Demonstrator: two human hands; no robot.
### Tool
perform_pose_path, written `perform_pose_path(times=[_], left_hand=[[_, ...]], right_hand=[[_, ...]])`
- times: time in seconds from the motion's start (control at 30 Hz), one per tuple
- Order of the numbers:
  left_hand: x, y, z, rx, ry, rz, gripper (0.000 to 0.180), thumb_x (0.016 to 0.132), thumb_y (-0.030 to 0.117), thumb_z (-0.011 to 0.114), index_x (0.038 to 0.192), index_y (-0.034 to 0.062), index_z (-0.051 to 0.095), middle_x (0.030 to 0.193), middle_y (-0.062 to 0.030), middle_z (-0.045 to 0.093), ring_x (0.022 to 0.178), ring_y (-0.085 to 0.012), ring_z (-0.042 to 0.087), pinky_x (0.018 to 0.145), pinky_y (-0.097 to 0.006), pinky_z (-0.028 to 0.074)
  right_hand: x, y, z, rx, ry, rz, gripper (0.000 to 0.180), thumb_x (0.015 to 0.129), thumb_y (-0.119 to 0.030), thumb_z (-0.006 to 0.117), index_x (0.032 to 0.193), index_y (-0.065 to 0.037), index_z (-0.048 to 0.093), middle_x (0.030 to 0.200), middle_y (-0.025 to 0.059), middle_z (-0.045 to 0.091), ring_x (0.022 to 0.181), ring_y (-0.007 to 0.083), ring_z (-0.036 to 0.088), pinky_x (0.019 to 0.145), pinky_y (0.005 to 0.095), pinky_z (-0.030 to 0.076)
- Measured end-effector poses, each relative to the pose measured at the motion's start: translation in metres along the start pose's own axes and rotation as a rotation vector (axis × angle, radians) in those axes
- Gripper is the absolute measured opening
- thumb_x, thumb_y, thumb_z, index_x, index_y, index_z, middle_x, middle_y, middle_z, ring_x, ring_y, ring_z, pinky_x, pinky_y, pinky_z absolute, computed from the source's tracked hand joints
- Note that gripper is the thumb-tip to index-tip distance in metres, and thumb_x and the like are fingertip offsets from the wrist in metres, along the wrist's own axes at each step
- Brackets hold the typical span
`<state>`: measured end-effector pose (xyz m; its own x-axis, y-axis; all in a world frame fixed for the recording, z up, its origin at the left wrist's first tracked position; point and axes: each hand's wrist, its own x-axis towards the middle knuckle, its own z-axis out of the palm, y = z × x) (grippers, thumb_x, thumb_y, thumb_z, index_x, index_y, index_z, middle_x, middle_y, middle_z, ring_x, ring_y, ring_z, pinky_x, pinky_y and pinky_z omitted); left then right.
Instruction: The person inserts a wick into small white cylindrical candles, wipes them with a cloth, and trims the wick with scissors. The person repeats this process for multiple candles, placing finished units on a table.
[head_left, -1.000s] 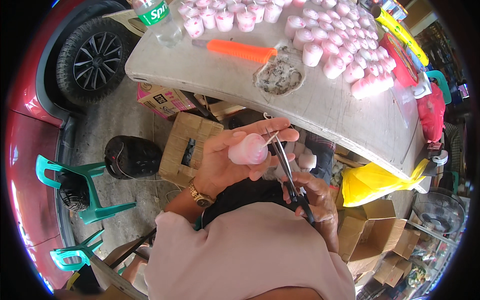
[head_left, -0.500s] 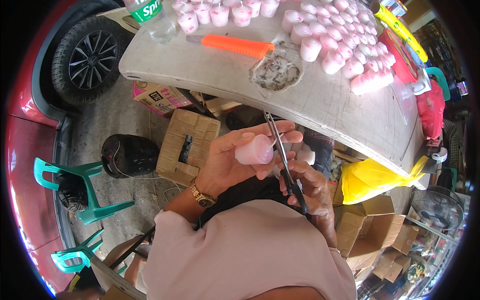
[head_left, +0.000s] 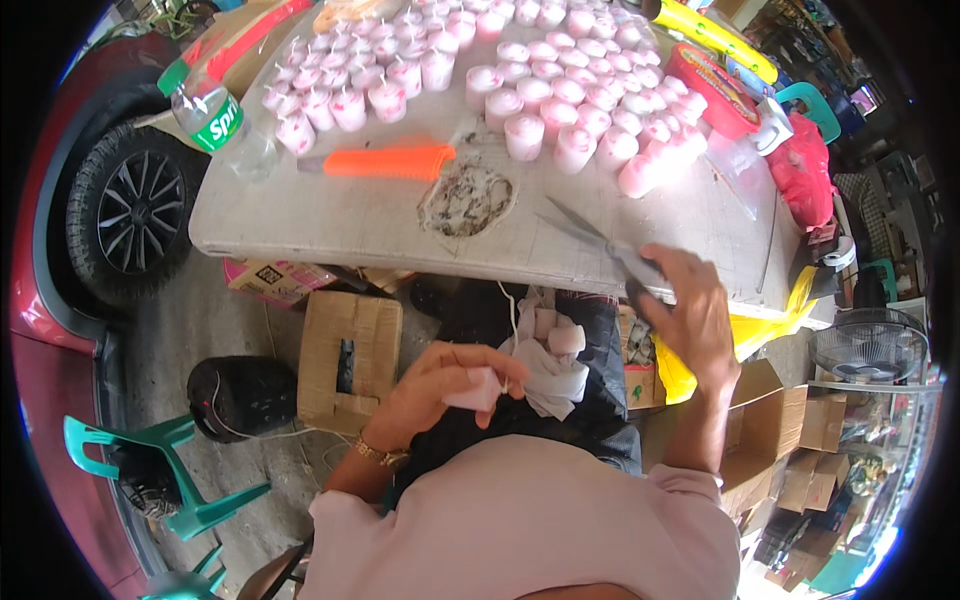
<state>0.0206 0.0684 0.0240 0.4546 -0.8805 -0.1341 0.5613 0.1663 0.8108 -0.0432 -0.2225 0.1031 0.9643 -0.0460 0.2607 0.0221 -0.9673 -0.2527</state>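
Whether the right grip (head_left: pixel 697 312) holds scissors (head_left: pixel 612 245) is unclear; the left (head_left: pixel 430 388) pinches a candle (head_left: pixel 473 392).

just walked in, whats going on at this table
The person's left hand holds a small pink candle, clear of the table. The right hand is at the handles of scissors, their blades apart over the tabletop; whether they touch it is unclear. Many similar candles sit farther back, with an orange-handled tool nearer.

a pink candle (head_left: pixel 473 392) tilts in left grip (head_left: pixel 438 382), parted scissors (head_left: pixel 611 249) in right grip (head_left: pixel 698 318).
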Motion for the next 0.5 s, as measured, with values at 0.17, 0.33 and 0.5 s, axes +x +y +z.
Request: perform_pose_path(times=[0.17,0.33,0.5], left_hand=[[0.004,0.006,0.009,0.078,-0.062,-0.059,0.044,0.086,0.027,0.058,0.109,-0.0091,0.067,0.097,-0.0163,0.068,0.075,-0.0162,0.062,0.059,-0.026,0.051],[0.008,0.024,0.014,0.122,-0.176,-0.046,0.041,0.086,0.026,0.059,0.108,-0.0066,0.068,0.092,-0.0126,0.066,0.065,-0.0117,0.056,0.058,-0.024,0.049],[0.015,0.050,0.008,0.186,-0.219,-0.041,0.041,0.088,0.030,0.057,0.106,-0.0057,0.068,0.087,-0.0091,0.065,0.063,-0.0101,0.055,0.057,-0.023,0.047]], right_hand=[[0.035,0.013,-0.005,-0.261,0.026,-0.085,0.034,0.071,0.005,0.068,0.104,-0.005,0.068,0.117,0.0129,0.062,0.101,0.0337,0.058,0.089,0.0435,0.045],[0.009,-0.034,0.007,0.184,0.004,-0.302,0.036,0.069,0.009,0.067,0.103,-0.001,0.068,0.111,0.0138,0.065,0.098,0.0296,0.063,0.084,0.0414,0.050],[-0.016,-0.063,0.037,0.934,-0.301,-0.100,0.028,0.076,0.008,0.068,0.103,0.000,0.067,0.095,0.0126,0.067,0.081,0.0252,0.067,0.072,0.0338,0.054]])
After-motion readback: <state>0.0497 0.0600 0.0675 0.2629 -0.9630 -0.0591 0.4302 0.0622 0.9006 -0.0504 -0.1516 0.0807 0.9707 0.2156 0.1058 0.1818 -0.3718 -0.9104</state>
